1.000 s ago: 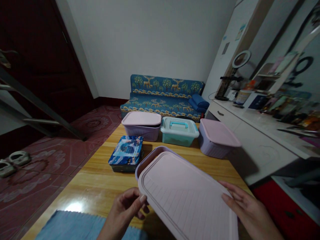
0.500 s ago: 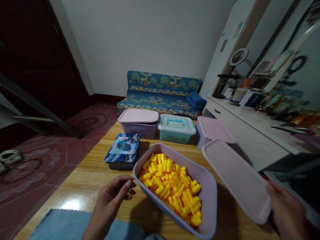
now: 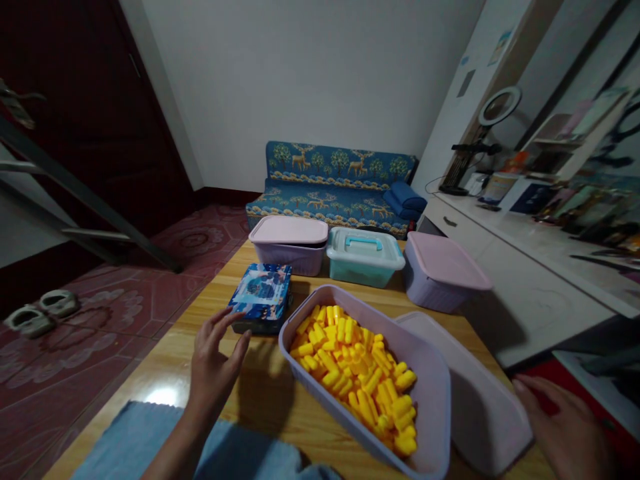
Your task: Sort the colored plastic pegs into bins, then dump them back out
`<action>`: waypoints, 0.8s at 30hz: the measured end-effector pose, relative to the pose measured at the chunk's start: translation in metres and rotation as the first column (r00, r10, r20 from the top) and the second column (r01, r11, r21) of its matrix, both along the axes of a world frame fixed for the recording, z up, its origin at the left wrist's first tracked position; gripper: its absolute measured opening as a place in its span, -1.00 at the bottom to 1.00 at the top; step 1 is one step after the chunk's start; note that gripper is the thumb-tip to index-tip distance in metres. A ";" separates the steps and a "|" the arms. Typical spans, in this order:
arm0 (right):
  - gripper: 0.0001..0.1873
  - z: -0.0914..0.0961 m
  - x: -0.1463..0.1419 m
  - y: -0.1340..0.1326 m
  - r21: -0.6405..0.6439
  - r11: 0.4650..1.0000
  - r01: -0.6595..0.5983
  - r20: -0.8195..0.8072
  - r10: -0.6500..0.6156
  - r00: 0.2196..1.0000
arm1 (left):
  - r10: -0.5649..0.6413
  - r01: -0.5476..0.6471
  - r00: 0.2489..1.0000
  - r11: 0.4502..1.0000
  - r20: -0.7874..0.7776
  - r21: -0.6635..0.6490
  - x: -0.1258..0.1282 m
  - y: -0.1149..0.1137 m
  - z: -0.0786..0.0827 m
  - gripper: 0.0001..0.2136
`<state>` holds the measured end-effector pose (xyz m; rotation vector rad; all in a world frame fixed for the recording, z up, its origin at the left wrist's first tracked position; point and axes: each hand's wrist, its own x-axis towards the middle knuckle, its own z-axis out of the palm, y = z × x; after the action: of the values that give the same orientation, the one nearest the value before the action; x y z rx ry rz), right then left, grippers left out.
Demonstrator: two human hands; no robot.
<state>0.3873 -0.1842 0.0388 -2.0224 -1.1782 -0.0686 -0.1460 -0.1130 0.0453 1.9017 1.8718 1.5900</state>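
A lilac plastic bin (image 3: 435,380) stands at an angle on the wooden table, holding a heap of small yellow plastic pieces (image 3: 360,373). Flat along the bin's right side lies its pale pink lid (image 3: 490,393), partly hidden behind the bin. My right hand (image 3: 565,420) is at the lid's right end, fingers loosely apart with nothing in them. To the left of the bin, my left hand (image 3: 215,363) is raised with thumb and fingers spread. Its fingertips are by the front edge of a blue patterned tin box (image 3: 263,293); contact is unclear.
Along the table's far side stand a lidded lilac bin (image 3: 290,250), a teal box with a handle (image 3: 365,260) and another lidded lilac bin (image 3: 445,273). A blue cloth (image 3: 240,450) lies at the near edge. A white cabinet (image 3: 525,267) borders the right.
The lid has been lowered onto the table beside the bin, and my right hand has let go of it. My left hand has moved from the bin's corner toward the tin box, fingers spreading.
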 end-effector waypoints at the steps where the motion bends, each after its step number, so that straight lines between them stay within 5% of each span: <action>1: -0.64 0.007 -0.017 0.001 -0.035 0.999 -0.014 -0.065 0.012 0.998 | 0.048 -0.047 0.996 0.999 -0.077 0.020 -0.002 0.007 0.000 -0.66; 4: -0.48 0.022 -0.071 0.006 -0.047 0.986 -0.159 -0.363 0.131 0.923 | 0.105 -0.109 0.956 0.994 -0.273 -0.001 0.004 0.028 0.004 -0.55; 7: -0.43 0.031 -0.118 0.014 0.026 0.930 -0.368 -0.409 0.345 0.845 | 0.029 -0.080 0.888 0.992 -0.458 -0.093 0.017 0.042 0.008 -0.52; 10: -0.36 0.035 -0.144 0.020 -0.035 0.879 -0.476 -0.415 0.420 0.807 | -0.078 -0.064 0.820 0.972 -0.567 -0.226 0.023 0.050 0.008 -0.50; 20: -0.31 0.030 -0.138 0.022 -0.119 0.827 -0.550 -0.406 0.465 0.787 | -0.057 -0.105 0.767 0.971 -0.640 -0.213 -0.007 0.051 -0.001 -0.49; 24: -0.31 0.034 -0.131 0.009 -0.050 0.828 -0.558 -0.228 0.535 0.814 | -0.056 -0.084 0.758 0.980 -0.650 -0.182 -0.033 0.042 -0.004 -0.49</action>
<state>0.2564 -0.1752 0.0725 -1.6546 -1.6109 0.4967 -0.1788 -0.0709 0.0410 2.5572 2.1487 0.7027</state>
